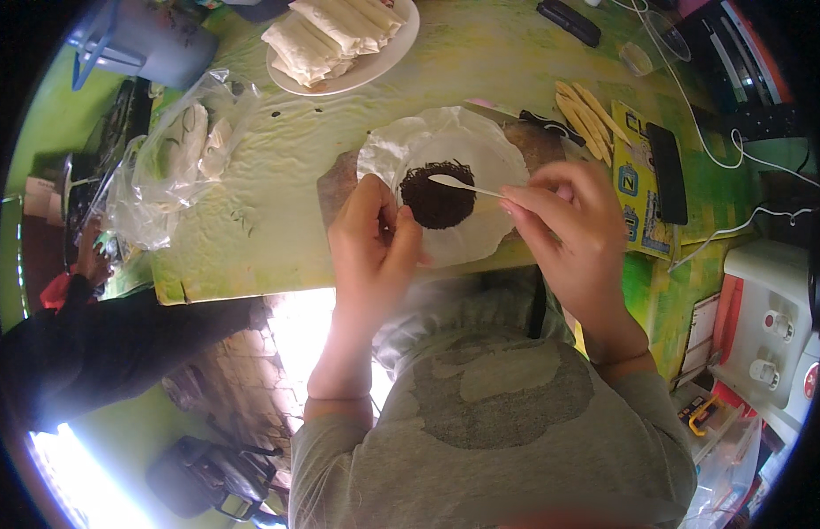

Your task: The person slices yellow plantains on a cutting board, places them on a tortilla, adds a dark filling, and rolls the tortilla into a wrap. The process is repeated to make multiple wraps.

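Observation:
My left hand [372,234] is closed round the near-left side of a see-through round tub, whose rim is hard to make out. Dark brown shreds like chocolate sprinkles [439,204] fill it. Between the thumb and fingers of my right hand [576,231] is the handle of a small white spoon [463,184]. Its bowl lies over the far part of the dark shreds. Beneath the tub spreads a thin, pale, round wrapper sheet [496,159], its left edge crumpled or folded. Under that sheet, a brown board [337,181] shows at the sides.
At the back, a white plate [282,82] bears several pale rolls. A clear plastic bag [159,198] lies left, near a blue-grey bucket [150,40]. To the right are yellowish strips [586,119], a black phone [666,172] and white cables. Another person's dark sleeve [119,339] is at left.

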